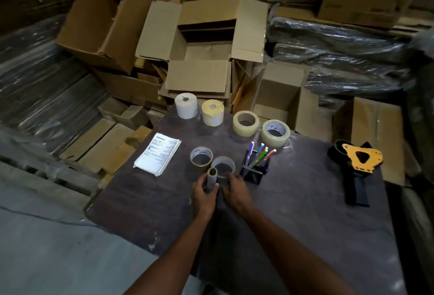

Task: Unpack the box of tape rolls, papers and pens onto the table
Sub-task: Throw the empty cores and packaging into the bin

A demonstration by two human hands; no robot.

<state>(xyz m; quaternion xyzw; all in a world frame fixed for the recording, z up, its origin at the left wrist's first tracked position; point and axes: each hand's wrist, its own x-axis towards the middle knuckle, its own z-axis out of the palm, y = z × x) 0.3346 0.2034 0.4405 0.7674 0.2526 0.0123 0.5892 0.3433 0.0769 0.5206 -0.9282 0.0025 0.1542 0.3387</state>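
Note:
My left hand (203, 195) grips a thin cardboard tube (211, 178) held upright above the dark table (293, 212). My right hand (234, 191) touches the near side of a clear tape roll (223, 167), fingers curled at its rim. A brown tape roll (201, 158) lies just left of it. Two larger clear tape rolls (246, 122) (275, 132) lie further back. A white label roll (186, 105) and a yellowish label roll (212, 112) stand at the far edge. A stack of papers (158, 153) lies at the left. Pens (259, 153) stand in a dark holder (254, 172).
A yellow and black tape dispenser (357, 165) lies at the table's right. An open cardboard box (206, 43) stands behind the table among more boxes and wrapped bundles. Concrete floor lies to the left.

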